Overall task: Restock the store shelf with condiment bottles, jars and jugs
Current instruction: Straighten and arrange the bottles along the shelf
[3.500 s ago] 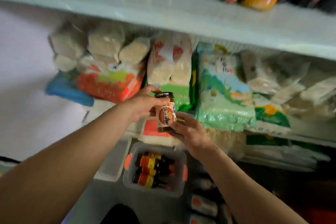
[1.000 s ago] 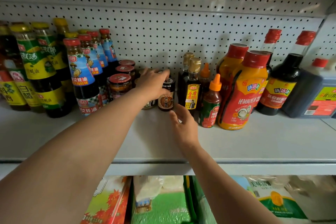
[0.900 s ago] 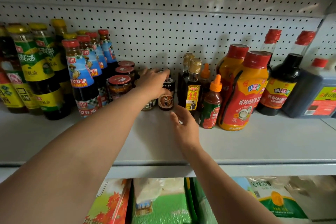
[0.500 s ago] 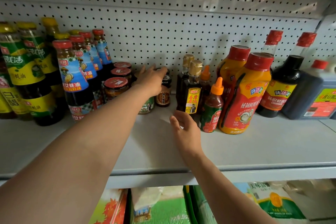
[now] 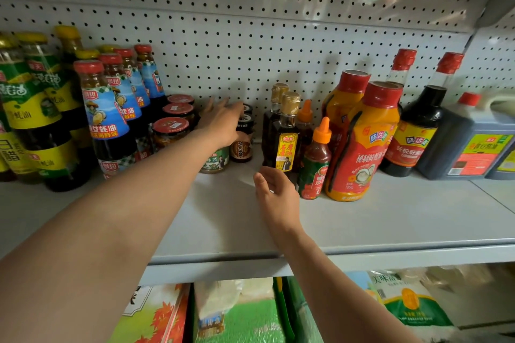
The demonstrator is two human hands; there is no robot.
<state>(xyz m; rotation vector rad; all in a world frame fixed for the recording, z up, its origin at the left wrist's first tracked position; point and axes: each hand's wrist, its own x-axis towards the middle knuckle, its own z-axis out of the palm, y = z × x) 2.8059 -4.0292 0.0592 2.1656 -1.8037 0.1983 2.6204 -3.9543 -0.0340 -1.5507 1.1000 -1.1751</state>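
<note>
A small dark jar with a black lid and brown label stands on the white shelf, in a gap between red-lidded jars and slim brown bottles. My left hand reaches over it with fingers stretched out, touching the black lids of the jars at the back. A green-labelled jar sits just below that hand. My right hand hovers over the shelf in front of the brown bottles, fingers relaxed and holding nothing.
Tall oyster-sauce bottles and yellow-green bottles crowd the left. Orange squeeze bottles, dark soy bottles and a jug fill the right. A pegboard wall backs the shelf. Bagged goods lie on the shelf below.
My left hand has let go of the brown-labelled jar, which now stands on the shelf, and stretched toward the back. My right hand has drawn back toward the shelf front.
</note>
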